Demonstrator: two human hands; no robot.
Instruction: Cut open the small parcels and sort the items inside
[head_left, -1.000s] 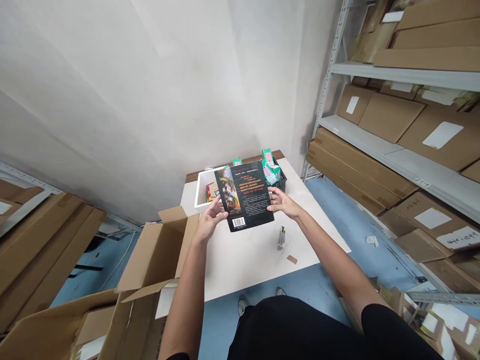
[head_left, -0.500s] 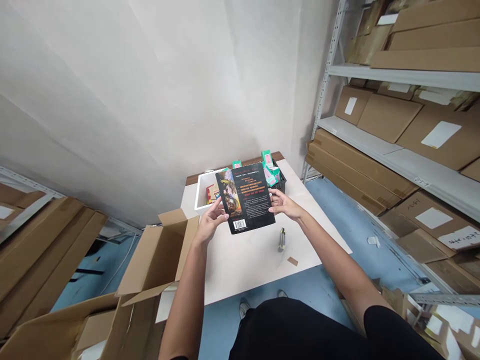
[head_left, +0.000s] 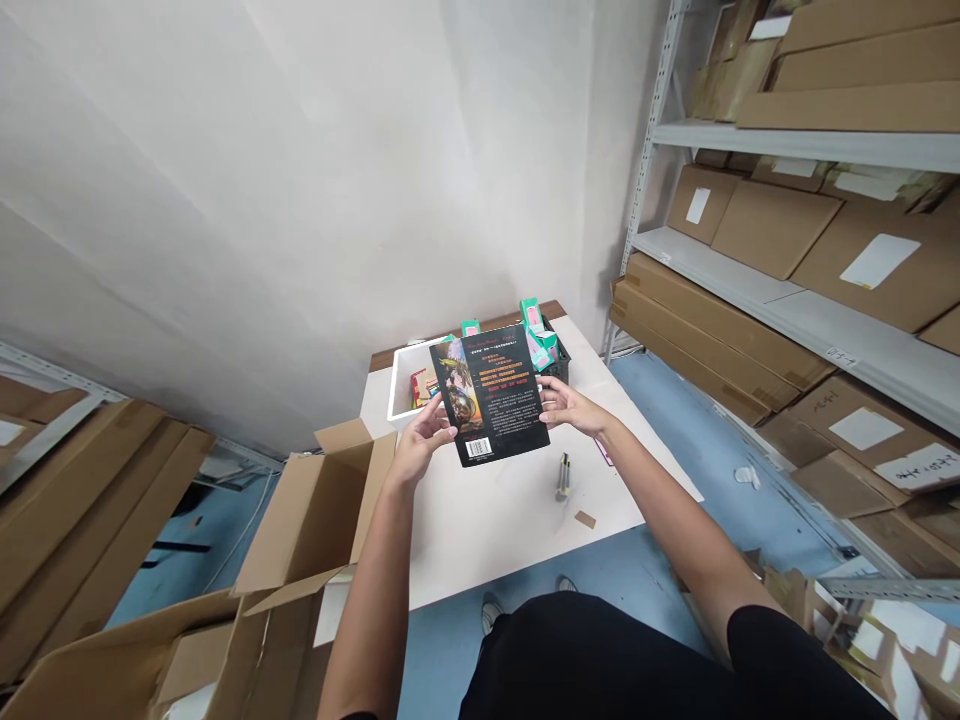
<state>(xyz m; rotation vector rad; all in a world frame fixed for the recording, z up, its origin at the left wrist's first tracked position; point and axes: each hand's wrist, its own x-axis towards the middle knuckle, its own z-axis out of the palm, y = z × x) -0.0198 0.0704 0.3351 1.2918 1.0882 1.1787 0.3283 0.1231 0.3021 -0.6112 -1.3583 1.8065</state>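
A black book [head_left: 502, 400] with a colourful picture strip, printed text and a barcode is held up above the table. My left hand [head_left: 421, 440] grips its left edge, thumb on the near face. At the right edge my right hand [head_left: 566, 405] pinches it the same way. Behind the book, a white bin [head_left: 394, 395] with some red and yellow items is partly covered. A black basket [head_left: 564, 365] with green-and-pink boxes [head_left: 538, 345] shows past the book's upper right corner.
On the white tabletop [head_left: 480, 540] lie a utility knife [head_left: 562, 477] and a small cardboard scrap [head_left: 585, 519]. An open cardboard box [head_left: 300, 520] stands at the table's left. Shelves [head_left: 750, 270] with cartons rise on the right.
The book stays in both hands, nearly still. The view has shifted slightly, and a bit of a purple-edged item now shows beside my right wrist.
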